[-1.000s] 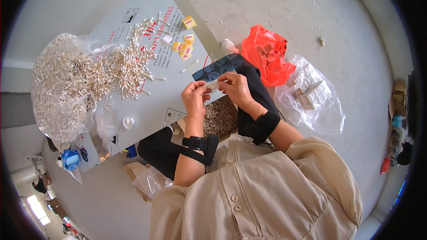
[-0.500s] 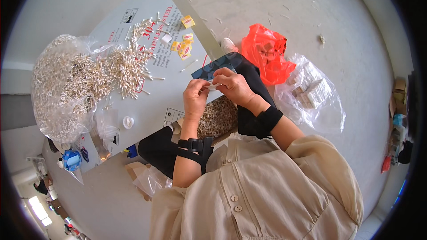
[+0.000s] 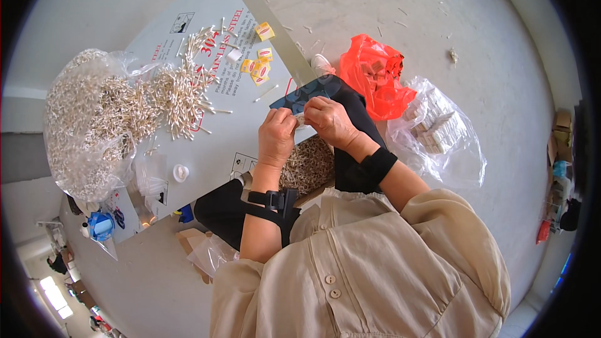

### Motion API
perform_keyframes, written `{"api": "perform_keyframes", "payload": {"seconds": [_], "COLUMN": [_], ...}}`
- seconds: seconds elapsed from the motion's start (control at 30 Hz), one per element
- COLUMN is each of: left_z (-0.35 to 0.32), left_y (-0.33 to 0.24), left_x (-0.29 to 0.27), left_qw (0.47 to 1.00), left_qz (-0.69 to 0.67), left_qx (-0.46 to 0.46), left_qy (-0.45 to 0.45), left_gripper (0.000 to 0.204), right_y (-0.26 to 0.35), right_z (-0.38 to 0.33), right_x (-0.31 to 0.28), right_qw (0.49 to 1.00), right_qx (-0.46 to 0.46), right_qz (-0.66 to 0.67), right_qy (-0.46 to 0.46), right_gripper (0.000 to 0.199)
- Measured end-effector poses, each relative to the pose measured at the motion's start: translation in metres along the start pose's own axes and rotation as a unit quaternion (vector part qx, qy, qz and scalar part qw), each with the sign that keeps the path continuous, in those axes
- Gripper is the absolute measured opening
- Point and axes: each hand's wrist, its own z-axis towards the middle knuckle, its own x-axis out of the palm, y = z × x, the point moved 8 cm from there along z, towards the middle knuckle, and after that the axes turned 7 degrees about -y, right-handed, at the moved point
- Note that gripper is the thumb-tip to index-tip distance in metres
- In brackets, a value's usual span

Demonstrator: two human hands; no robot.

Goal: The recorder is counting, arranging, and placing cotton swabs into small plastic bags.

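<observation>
My left hand (image 3: 277, 138) and my right hand (image 3: 330, 122) meet at the table's near corner, the fingers of both pinched. Between them is a small whitish packet (image 3: 301, 121), mostly covered by my fingers; its contents are not clear. Just beyond lies a dark blue sheet (image 3: 299, 96) across the corner and my knee. Under my hands, between my legs, stands a box full of cotton swabs (image 3: 310, 166). A loose heap of cotton swabs (image 3: 178, 97) spreads over the table, with one single swab (image 3: 266, 93) nearer my hands.
A big clear bag of cotton swabs (image 3: 94, 125) sits at the table's left. Small yellow boxes (image 3: 260, 70) and a round white tub (image 3: 180, 173) are on the table (image 3: 216, 134). Right, on the floor, are a red bag (image 3: 375, 78) and a clear bag of white packs (image 3: 438, 128).
My left hand has turned slightly, its fingers raised a little. The right fingers have drawn closer together over the packet. Everything on the table and floor stays in place.
</observation>
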Motion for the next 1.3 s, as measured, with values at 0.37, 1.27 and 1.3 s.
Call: {"api": "perform_keyframes", "payload": {"seconds": [0.37,1.27,1.3], "left_z": [-0.001,-0.012,-0.011], "left_y": [-0.004,-0.015,-0.016], "left_x": [0.002,0.011,0.01], "left_qw": [0.998,0.994,0.994], "left_qz": [-0.051,0.029,0.029], "left_qx": [-0.046,0.069,0.07], "left_qy": [0.01,0.076,0.076], "left_gripper": [0.019,0.04,0.04], "right_y": [-0.008,-0.05,-0.049], "right_z": [-0.001,-0.026,-0.025], "right_x": [-0.003,0.009,0.008], "right_qw": [0.997,0.907,0.908], "right_qx": [0.029,0.349,0.347], "right_qz": [0.063,0.234,0.232], "right_qy": [0.026,0.029,0.03], "right_gripper": [0.015,0.011,0.011]}}
